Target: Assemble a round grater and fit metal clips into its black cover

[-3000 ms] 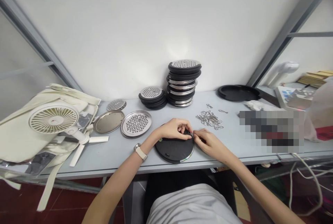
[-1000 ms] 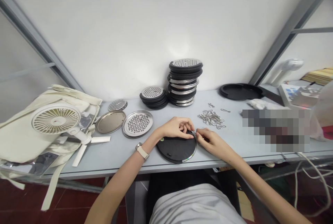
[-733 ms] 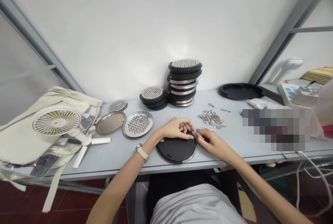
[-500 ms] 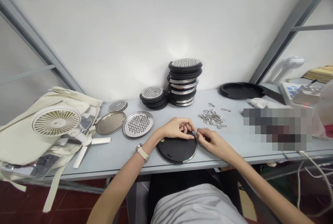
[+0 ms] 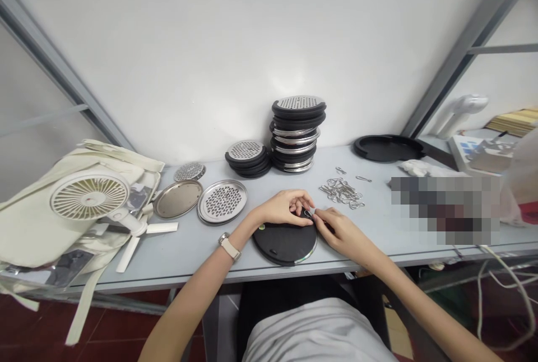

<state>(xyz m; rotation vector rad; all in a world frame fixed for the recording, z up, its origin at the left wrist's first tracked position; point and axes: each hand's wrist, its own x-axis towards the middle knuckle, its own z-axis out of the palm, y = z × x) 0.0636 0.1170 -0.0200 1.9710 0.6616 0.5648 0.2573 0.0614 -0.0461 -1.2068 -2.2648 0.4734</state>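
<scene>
A round black disc with a shiny metal rim [image 5: 286, 243] lies flat near the table's front edge. My left hand [image 5: 282, 208] rests curled on its far edge, fingers pressed on the rim. My right hand [image 5: 338, 229] meets it from the right, thumb and fingers pinched on a small metal clip [image 5: 310, 214] at the disc's edge. A loose heap of several wire clips [image 5: 341, 191] lies just beyond my right hand.
A tall stack of black discs topped by a perforated plate [image 5: 296, 133] and a shorter stack [image 5: 247, 158] stand at the back. Loose metal plates [image 5: 221, 201] lie left. A white fan [image 5: 89, 198] rests on a cream bag. A black tray [image 5: 385, 148] sits right.
Both hands stay at the same spot on the disc's far edge. Only small finger shifts and slight camera sway show.
</scene>
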